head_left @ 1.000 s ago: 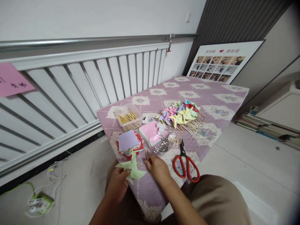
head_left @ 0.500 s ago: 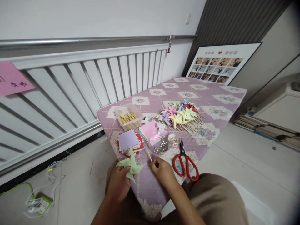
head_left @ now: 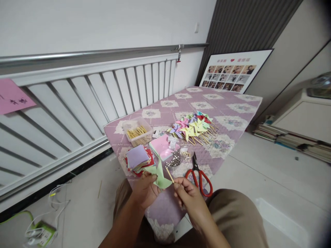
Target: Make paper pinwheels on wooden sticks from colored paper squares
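Note:
A pale green paper pinwheel (head_left: pixel 160 177) is pinched between the thumb and fingers of my left hand (head_left: pixel 146 189), its blades turned sideways. My right hand (head_left: pixel 188 193) grips a thin wooden stick (head_left: pixel 170 175) near its lower end. The stick's free tip points up and left, close beside the pinwheel. Behind the hands lie a stack of coloured paper squares (head_left: pixel 137 156) with a purple sheet on top, a pile of shiny metal pins (head_left: pixel 173 159) and a small round tub (head_left: pixel 185 154) holding short light-coloured pieces.
Red-handled scissors (head_left: pixel 199 177) lie right of my right hand. Farther back are a plastic box of sticks (head_left: pixel 138 132), pink paper squares (head_left: pixel 164 145) and a heap of finished pinwheels (head_left: pixel 192 126) on the floral tablecloth (head_left: pixel 232 137). A white radiator (head_left: pixel 116 86) borders the left side.
My left hand has moved right and turned the pinwheel partly edge-on. My right hand has turned and brought the stick close to the pinwheel. The whole view has shifted slightly.

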Demonstrator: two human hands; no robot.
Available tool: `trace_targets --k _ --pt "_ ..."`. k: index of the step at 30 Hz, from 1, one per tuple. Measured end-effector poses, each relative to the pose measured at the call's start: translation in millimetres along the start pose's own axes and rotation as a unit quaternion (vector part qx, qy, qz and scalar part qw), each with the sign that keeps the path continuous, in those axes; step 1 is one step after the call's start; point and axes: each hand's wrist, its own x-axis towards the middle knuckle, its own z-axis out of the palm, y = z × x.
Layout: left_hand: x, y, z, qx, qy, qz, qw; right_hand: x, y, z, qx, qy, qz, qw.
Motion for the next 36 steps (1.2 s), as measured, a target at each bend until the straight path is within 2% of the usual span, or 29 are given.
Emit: trace_targets --k 5,11,16,20,27,36 --pt "6.9 -4.3 11.7 0.016 -0.067 0.003 0.998 -9.8 -9.1 -3.4 -0.001 0.01 -0.028 1.0" --pt "13.2 -11.8 9.5 0.033 -0.089 0.007 0.995 -16.1 -14.2 -6.9 -0.011 0.013 -0.08 0.997" --pt "11.5 -12.4 16.5 0.018 -0.077 -0.018 0.997 -17.4 -17.3 -7.5 -0.048 0.032 -0.118 0.991" --pt "10.0 -10.6 22.2 0.029 -0.076 -0.038 0.996 -18.1 -21.3 -6.2 -0.082 0.029 -0.121 0.989" --pt "8.7 -13.0 21.3 0.042 -0.055 -0.018 0.997 -18.5 -10.6 -4.7 -0.093 0.036 -0.154 0.983" --pt "5.4 -12.2 23.0 0.026 -0.07 -0.002 0.997 -20.9 -8.9 -2.3 -0.114 0.02 -0.162 0.98"
